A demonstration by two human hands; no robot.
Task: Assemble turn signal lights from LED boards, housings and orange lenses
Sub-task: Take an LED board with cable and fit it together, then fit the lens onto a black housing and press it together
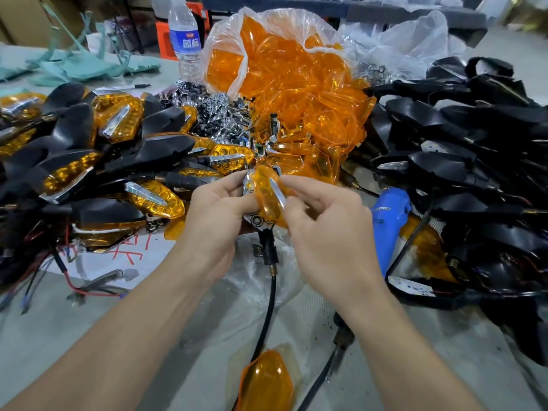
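In the centre of the head view my left hand [218, 212] grips a black housing with a chrome honeycomb reflector [258, 221]; its black stem and cable [268, 292] hang down toward me. My right hand [323, 232] pinches an orange lens [268, 197] with a chrome strip, held tilted against the top of that housing. A loose orange lens [267, 381] lies on the table near the bottom edge.
Finished lights [118, 161] are piled at left. A clear bag of orange lenses [284, 84] stands behind, chrome reflectors [213, 111] beside it. Black housings with LED boards [462, 161] are heaped at right. A blue tool [391, 221] and a water bottle [184, 37] are nearby.
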